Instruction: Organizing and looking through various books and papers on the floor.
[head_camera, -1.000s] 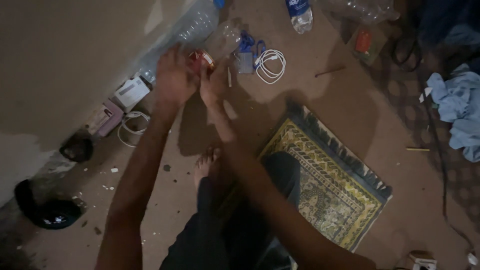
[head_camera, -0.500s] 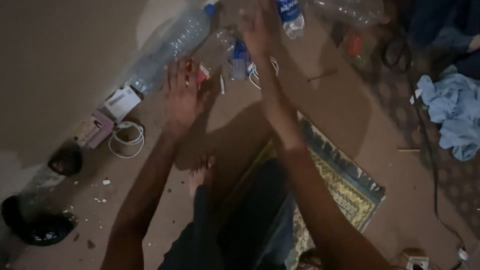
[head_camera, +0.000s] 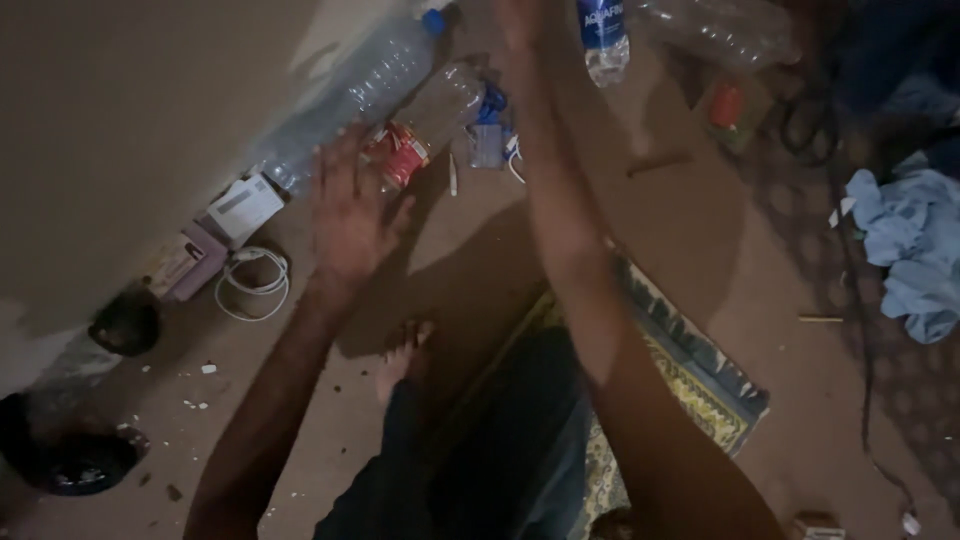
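Floor (head_camera: 690, 230) view: my left hand (head_camera: 350, 215), fingers spread, hovers beside a red-labelled bottle (head_camera: 425, 125); my right hand (head_camera: 525, 20) reaches past the frame top, its grip indiscernible.

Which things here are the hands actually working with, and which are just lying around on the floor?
In hand or reached for:
- left hand, spread over the red packet
- small clear bottle beside that packet
- right hand, raised, mostly out of view

Lying about:
- large clear bottle
- blue-labelled bottle
- white cable
- white box
- patterned mat
- blue cloth
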